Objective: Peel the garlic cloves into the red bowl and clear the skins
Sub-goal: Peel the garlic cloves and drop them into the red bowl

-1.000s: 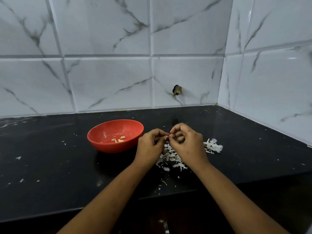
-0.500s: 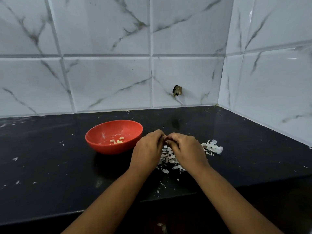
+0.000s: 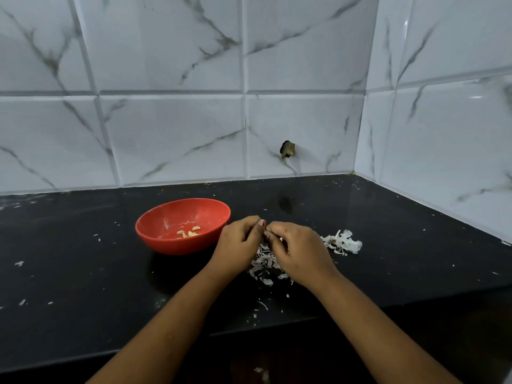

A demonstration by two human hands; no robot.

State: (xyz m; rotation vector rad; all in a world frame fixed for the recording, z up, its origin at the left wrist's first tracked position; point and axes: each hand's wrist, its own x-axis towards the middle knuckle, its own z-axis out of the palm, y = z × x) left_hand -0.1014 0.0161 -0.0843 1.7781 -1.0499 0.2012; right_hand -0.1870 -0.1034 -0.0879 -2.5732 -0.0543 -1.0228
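White veined wall tiles (image 3: 171,134), glossy black counter (image 3: 83,275), corner right.

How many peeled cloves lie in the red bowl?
3 cloves close together on the floor of the red bowl: one left, one middle, one right rear. They are small; another may be hidden.

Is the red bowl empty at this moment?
No, a few peeled garlic cloves lie at the bottom of the red bowl.

We see a smooth, plastic-looking red bowl (image 3: 171,243) on a glossy black counter (image 3: 83,286), papery garlic skins (image 3: 345,242) to its right, glossy marbled wall tiles (image 3: 171,134) behind.
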